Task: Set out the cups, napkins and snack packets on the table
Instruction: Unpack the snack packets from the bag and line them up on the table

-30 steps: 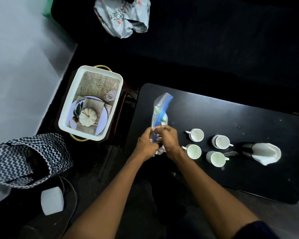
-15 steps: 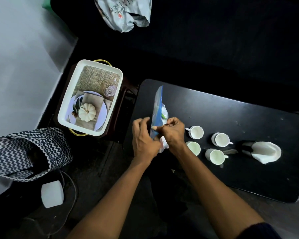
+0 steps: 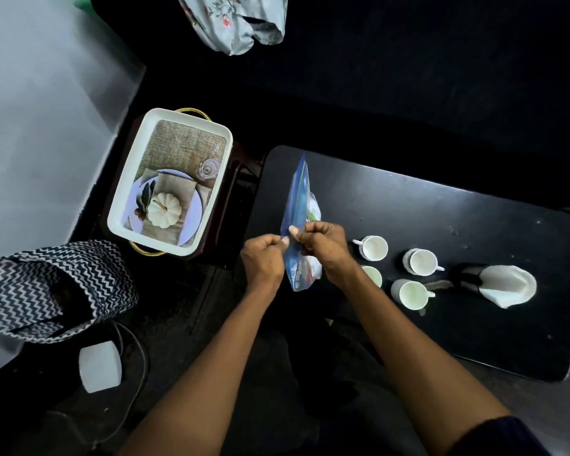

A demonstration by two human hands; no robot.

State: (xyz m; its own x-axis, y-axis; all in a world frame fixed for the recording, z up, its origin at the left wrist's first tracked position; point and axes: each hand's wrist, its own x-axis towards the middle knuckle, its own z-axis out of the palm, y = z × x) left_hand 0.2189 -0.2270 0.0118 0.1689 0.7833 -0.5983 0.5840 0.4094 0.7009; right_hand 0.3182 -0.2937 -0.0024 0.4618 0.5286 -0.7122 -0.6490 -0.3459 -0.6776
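**Both hands pinching a clear zip bag above the black table's near-left corner**

My left hand point(image 3: 263, 258) and right hand point(image 3: 323, 246) meet at one edge of a blue-tinted clear plastic bag point(image 3: 297, 205), which stands nearly edge-on to my view. Left thumb and forefinger are pressed together on the bag's left face; right thumb and curled fingers nip the same edge from the other side. White packets with some green print show through the plastic, too blurred to read.

The bag hangs over the near-left corner of the black table point(image 3: 441, 232). To its right stand four white cups: one point(image 3: 373, 247) beside my right wrist, a second point(image 3: 422, 262) further right, a third point(image 3: 411, 293) nearer me, and a fourth point(image 3: 372, 276) partly hidden behind my right forearm. Beyond them a white napkin point(image 3: 507, 284) sits in a dark holder.

Left of the table, a white tray point(image 3: 119, 205) printed with a pumpkin place-setting rests on a stool, with a zigzag-patterned bag point(image 3: 46, 284) nearer me.
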